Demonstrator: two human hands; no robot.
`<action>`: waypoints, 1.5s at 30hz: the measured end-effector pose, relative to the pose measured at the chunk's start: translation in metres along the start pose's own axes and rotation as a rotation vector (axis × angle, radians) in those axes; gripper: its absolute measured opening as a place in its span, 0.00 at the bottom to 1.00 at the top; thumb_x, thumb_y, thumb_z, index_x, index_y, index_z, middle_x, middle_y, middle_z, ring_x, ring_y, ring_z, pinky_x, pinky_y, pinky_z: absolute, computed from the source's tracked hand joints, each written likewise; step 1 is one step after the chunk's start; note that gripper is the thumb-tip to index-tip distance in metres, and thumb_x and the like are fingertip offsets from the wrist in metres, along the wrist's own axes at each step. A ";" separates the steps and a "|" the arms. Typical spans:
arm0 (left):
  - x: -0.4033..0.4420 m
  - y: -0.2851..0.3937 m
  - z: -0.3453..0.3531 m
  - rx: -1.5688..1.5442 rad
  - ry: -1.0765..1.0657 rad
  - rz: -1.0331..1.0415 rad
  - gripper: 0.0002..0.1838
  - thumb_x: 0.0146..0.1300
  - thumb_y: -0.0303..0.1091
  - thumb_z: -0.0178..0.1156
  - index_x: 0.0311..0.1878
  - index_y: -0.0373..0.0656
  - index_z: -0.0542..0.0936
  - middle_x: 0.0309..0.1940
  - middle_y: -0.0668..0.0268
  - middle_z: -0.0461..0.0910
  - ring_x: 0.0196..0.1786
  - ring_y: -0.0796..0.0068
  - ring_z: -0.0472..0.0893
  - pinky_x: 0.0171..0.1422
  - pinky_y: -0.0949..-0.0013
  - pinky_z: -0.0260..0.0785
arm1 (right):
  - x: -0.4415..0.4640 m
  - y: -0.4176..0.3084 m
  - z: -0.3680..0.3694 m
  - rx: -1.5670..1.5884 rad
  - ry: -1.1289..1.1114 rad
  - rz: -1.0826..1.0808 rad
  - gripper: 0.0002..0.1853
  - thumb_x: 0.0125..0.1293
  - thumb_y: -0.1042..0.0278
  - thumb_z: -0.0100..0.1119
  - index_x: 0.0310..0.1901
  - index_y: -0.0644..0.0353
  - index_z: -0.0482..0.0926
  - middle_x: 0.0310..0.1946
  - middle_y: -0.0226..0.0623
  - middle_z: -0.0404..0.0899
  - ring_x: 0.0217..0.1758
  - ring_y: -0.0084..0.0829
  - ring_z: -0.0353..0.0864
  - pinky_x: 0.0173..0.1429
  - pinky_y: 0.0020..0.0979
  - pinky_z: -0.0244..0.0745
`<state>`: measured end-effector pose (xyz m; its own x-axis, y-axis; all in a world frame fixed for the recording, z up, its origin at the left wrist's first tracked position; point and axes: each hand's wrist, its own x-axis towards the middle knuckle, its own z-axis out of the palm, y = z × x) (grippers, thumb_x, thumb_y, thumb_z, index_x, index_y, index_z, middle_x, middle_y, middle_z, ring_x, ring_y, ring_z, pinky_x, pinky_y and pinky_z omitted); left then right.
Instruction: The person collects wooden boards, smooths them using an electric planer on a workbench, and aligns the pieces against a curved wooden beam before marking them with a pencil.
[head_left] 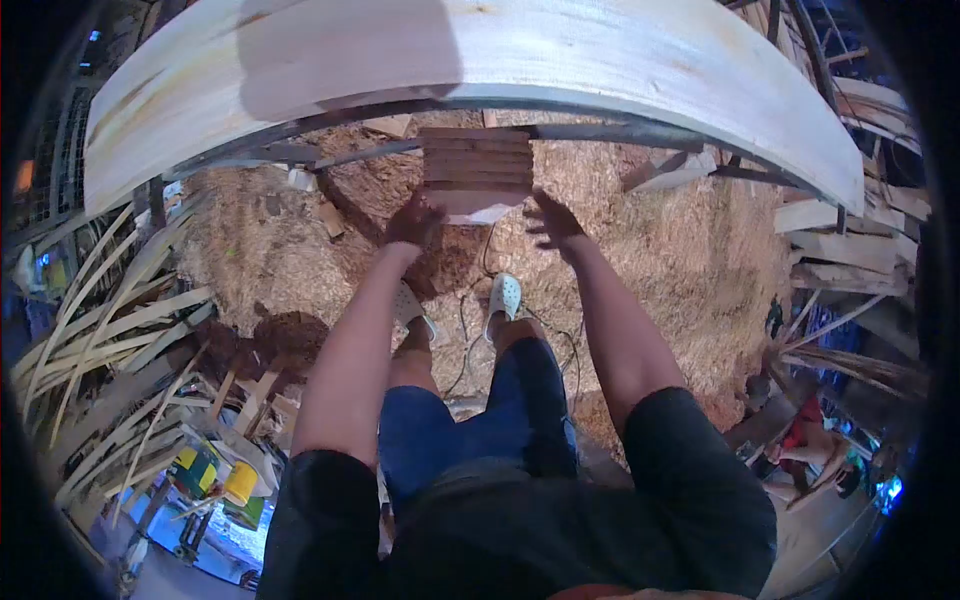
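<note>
A stack of short wooden boards [478,165] lies below the near edge of a long pale work surface [560,60]. Beside the stack's lower left corner is my left hand [413,219], dark in shadow; how its fingers are set is hard to make out. To the right of the stack, my right hand [555,222] has its fingers spread and holds nothing. A small gap shows between that hand and the boards.
Wood shavings [680,270] cover the ground, with a dark cable near my feet. Long thin wood strips [100,340] pile up at the left, near a yellow container [240,483]. More planks [850,250] lie at the right. Another person [815,445] is at the lower right.
</note>
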<state>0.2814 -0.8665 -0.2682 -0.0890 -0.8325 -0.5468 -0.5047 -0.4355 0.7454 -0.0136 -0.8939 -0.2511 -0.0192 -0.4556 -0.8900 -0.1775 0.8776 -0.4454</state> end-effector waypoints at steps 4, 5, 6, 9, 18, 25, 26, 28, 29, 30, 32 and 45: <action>-0.075 -0.046 -0.005 0.502 -0.190 -0.240 0.25 0.69 0.55 0.58 0.58 0.47 0.85 0.54 0.49 0.86 0.59 0.46 0.84 0.66 0.51 0.75 | -0.023 0.112 -0.054 -0.636 0.020 -0.359 0.34 0.75 0.35 0.52 0.55 0.65 0.86 0.49 0.54 0.88 0.50 0.44 0.88 0.61 0.44 0.78; -0.109 -0.053 -0.003 0.270 -0.068 -0.314 0.24 0.70 0.54 0.57 0.54 0.46 0.87 0.54 0.49 0.86 0.59 0.45 0.84 0.66 0.50 0.75 | -0.076 0.109 -0.051 -0.766 0.060 -0.244 0.33 0.73 0.38 0.54 0.53 0.67 0.85 0.50 0.57 0.87 0.56 0.53 0.86 0.63 0.48 0.77; -0.138 -0.079 0.006 0.202 -0.094 -0.276 0.24 0.69 0.54 0.58 0.54 0.46 0.87 0.53 0.49 0.86 0.59 0.45 0.84 0.66 0.49 0.75 | -0.069 0.153 -0.071 -1.033 0.026 -0.201 0.33 0.72 0.37 0.53 0.53 0.65 0.86 0.51 0.60 0.86 0.58 0.59 0.85 0.65 0.48 0.76; -0.230 -0.091 -0.003 0.249 -0.241 -0.350 0.22 0.68 0.52 0.60 0.55 0.45 0.86 0.53 0.48 0.86 0.59 0.45 0.84 0.66 0.50 0.75 | -0.077 0.254 -0.114 -1.190 -0.145 -0.131 0.29 0.73 0.40 0.55 0.47 0.63 0.89 0.39 0.54 0.89 0.45 0.49 0.90 0.55 0.48 0.82; -0.375 -0.192 -0.064 0.266 0.227 -0.325 0.20 0.69 0.47 0.55 0.48 0.43 0.89 0.48 0.50 0.88 0.53 0.46 0.86 0.61 0.47 0.78 | -0.124 0.072 0.031 -1.191 -0.413 -0.060 0.10 0.69 0.63 0.62 0.46 0.58 0.86 0.34 0.41 0.89 0.28 0.32 0.87 0.29 0.35 0.79; -0.479 -0.102 -0.033 -0.308 1.227 -0.638 0.20 0.68 0.48 0.56 0.41 0.41 0.88 0.40 0.49 0.87 0.48 0.42 0.86 0.58 0.47 0.80 | -0.128 -0.134 0.147 -1.141 -0.566 -0.620 0.16 0.76 0.56 0.56 0.54 0.58 0.82 0.43 0.33 0.85 0.39 0.31 0.84 0.41 0.34 0.80; -0.476 -0.105 -0.005 -0.366 1.289 -0.675 0.21 0.68 0.49 0.56 0.41 0.41 0.88 0.39 0.48 0.87 0.48 0.41 0.86 0.58 0.47 0.80 | -0.132 -0.136 0.149 -0.946 -0.552 -0.651 0.14 0.75 0.55 0.56 0.46 0.58 0.82 0.33 0.32 0.82 0.33 0.26 0.81 0.36 0.31 0.77; -0.476 -0.120 0.074 -0.236 1.191 -0.624 0.21 0.65 0.51 0.59 0.43 0.43 0.89 0.40 0.48 0.88 0.46 0.43 0.87 0.55 0.49 0.80 | -0.157 -0.122 0.157 -0.726 -0.587 -0.611 0.15 0.73 0.56 0.57 0.38 0.60 0.80 0.28 0.33 0.80 0.32 0.26 0.80 0.34 0.31 0.76; -0.490 -0.112 0.123 -0.181 1.100 -0.488 0.21 0.64 0.51 0.61 0.44 0.43 0.89 0.41 0.49 0.88 0.45 0.44 0.88 0.54 0.50 0.80 | -0.167 -0.120 0.152 -0.864 -0.716 -0.465 0.15 0.72 0.56 0.58 0.36 0.61 0.79 0.28 0.32 0.79 0.32 0.27 0.80 0.34 0.34 0.76; -0.493 -0.141 0.182 -0.135 0.926 -0.555 0.22 0.60 0.53 0.64 0.45 0.45 0.91 0.44 0.51 0.89 0.46 0.49 0.88 0.52 0.52 0.79 | -0.160 -0.113 0.143 -1.214 -0.896 -0.720 0.15 0.71 0.56 0.59 0.35 0.61 0.79 0.27 0.32 0.78 0.31 0.29 0.79 0.34 0.37 0.76; -0.503 -0.142 0.262 -0.326 0.597 -0.866 0.25 0.56 0.58 0.67 0.45 0.46 0.92 0.44 0.50 0.89 0.49 0.52 0.88 0.55 0.52 0.79 | -0.148 -0.085 0.131 -1.828 -1.163 -1.898 0.17 0.69 0.54 0.62 0.34 0.62 0.77 0.25 0.35 0.76 0.29 0.36 0.78 0.35 0.45 0.76; -0.613 -0.183 0.410 -0.831 0.897 -1.091 0.27 0.67 0.59 0.58 0.58 0.52 0.87 0.56 0.57 0.87 0.57 0.53 0.86 0.61 0.52 0.78 | -0.164 0.129 0.276 -2.639 -1.504 -1.649 0.17 0.70 0.56 0.57 0.48 0.58 0.87 0.41 0.54 0.86 0.38 0.48 0.87 0.44 0.50 0.79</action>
<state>0.0766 -0.1361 -0.2257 0.6260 0.1828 -0.7581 0.6084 -0.7226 0.3281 0.2380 -0.6647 -0.1892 0.4221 0.6994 -0.5768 0.7244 -0.6427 -0.2493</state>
